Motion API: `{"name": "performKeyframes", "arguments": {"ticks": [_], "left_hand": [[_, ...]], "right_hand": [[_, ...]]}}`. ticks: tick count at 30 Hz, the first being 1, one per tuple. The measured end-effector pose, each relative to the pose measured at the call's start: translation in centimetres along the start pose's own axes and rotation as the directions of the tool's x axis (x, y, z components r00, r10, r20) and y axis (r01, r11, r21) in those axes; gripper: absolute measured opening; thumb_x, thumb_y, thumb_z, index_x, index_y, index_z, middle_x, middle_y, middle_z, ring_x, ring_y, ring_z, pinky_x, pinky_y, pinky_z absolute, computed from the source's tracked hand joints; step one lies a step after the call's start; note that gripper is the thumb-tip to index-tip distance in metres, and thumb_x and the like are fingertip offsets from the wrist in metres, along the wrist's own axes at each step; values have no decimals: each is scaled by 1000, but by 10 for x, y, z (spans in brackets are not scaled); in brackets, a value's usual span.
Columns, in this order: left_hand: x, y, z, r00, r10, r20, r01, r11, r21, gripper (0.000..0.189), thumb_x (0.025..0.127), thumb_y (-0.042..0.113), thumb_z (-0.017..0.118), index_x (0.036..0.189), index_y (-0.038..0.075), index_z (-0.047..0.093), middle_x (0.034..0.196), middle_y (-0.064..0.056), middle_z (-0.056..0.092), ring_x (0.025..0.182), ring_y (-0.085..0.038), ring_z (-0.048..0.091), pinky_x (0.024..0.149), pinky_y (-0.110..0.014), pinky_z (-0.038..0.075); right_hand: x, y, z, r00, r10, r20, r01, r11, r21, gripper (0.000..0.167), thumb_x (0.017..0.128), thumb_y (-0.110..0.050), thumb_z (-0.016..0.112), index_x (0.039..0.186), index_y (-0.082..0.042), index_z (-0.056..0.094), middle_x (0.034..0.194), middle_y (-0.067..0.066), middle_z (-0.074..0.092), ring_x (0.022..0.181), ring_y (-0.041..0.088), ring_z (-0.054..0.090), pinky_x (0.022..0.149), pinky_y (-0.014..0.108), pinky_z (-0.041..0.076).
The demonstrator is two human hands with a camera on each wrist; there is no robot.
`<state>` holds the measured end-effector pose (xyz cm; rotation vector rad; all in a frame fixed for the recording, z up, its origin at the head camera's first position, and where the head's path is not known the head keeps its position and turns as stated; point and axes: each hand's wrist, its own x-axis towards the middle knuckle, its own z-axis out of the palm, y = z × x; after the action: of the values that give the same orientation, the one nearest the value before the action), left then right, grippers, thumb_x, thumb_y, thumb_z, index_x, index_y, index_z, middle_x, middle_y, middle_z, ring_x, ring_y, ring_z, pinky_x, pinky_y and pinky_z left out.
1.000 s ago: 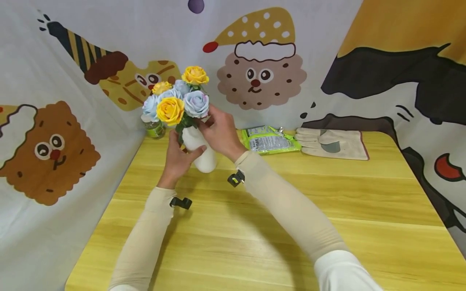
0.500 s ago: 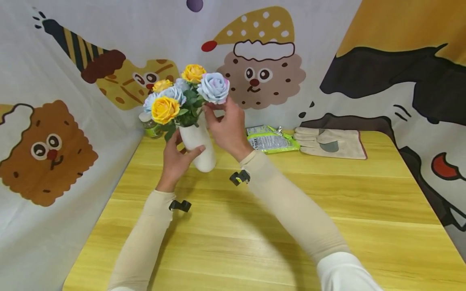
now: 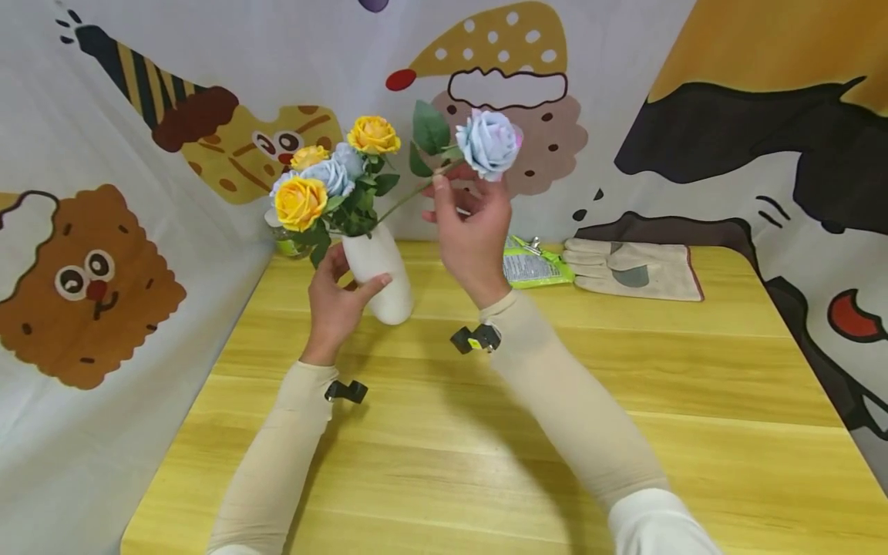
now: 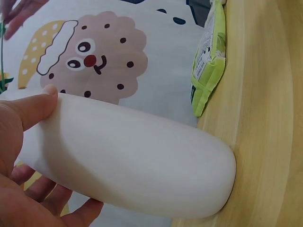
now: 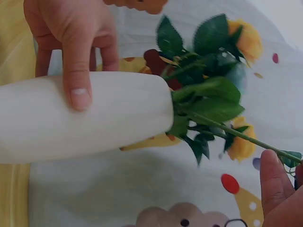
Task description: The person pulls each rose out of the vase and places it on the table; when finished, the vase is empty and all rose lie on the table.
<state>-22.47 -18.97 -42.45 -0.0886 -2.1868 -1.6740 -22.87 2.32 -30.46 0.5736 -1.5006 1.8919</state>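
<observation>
A white vase (image 3: 381,277) stands on the wooden table, holding yellow roses (image 3: 301,204) and blue ones with green leaves. My left hand (image 3: 335,301) grips the vase's upper side, thumb across its front, as the left wrist view also shows. My right hand (image 3: 475,231) pinches the stem of one blue rose (image 3: 489,145) just below its bloom. That stem (image 5: 236,134) slants from the vase's mouth out to my right fingers; its lower end is hidden in the vase or among the leaves.
A green packet (image 3: 534,262) with a metal clip lies behind my right hand, beside a work glove (image 3: 631,270). A small jar (image 3: 286,240) sits at the back left, partly behind the flowers. A printed cloth (image 3: 229,46) hangs behind the table.
My right hand has drawn the blue rose away from the bunch, up and to the right, baring its stem and leaves. The left hand and the vase have hardly moved.
</observation>
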Motion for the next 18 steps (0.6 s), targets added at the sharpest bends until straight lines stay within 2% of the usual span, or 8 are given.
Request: {"name": "performKeyframes", "arguments": {"ticks": [5, 9, 12, 18], "left_hand": [[0, 2, 0, 1000, -6, 6, 6, 1000, -2, 73, 81, 32, 95, 143, 14, 60, 136, -8, 66, 123, -19, 63, 100, -40, 57], [1, 5, 1, 1000, -14, 16, 14, 1000, -23, 72, 82, 28, 94, 143, 11, 60, 137, -10, 65, 124, -22, 63, 104, -52, 55], [1, 6, 1, 1000, -15, 22, 16, 999, -37, 71, 83, 26, 93, 143, 10, 59, 137, -11, 64, 125, -23, 62, 105, -55, 54], [-1, 4, -1, 1000, -18, 16, 19, 999, -30, 72, 83, 25, 93, 144, 12, 58, 139, -9, 64, 126, -22, 62, 105, -50, 56]], "right_hand": [[2, -4, -18, 996, -22, -89, 27, 998, 56, 32, 104, -2, 63, 132, 1, 49, 105, 2, 64, 82, 21, 79, 62, 37, 64], [4, -5, -36, 986, -19, -165, 35, 995, 97, 30, 104, -3, 63, 131, -4, 50, 107, 6, 67, 83, 23, 80, 60, 35, 63], [3, -6, -49, 979, -10, -206, 36, 992, 120, 28, 103, -2, 64, 128, -3, 51, 109, 10, 71, 83, 25, 80, 58, 33, 62], [-5, -3, -67, 968, 80, -240, -44, 988, 150, 30, 101, -4, 68, 128, 0, 54, 107, 12, 75, 78, 25, 80, 52, 28, 58]]}}
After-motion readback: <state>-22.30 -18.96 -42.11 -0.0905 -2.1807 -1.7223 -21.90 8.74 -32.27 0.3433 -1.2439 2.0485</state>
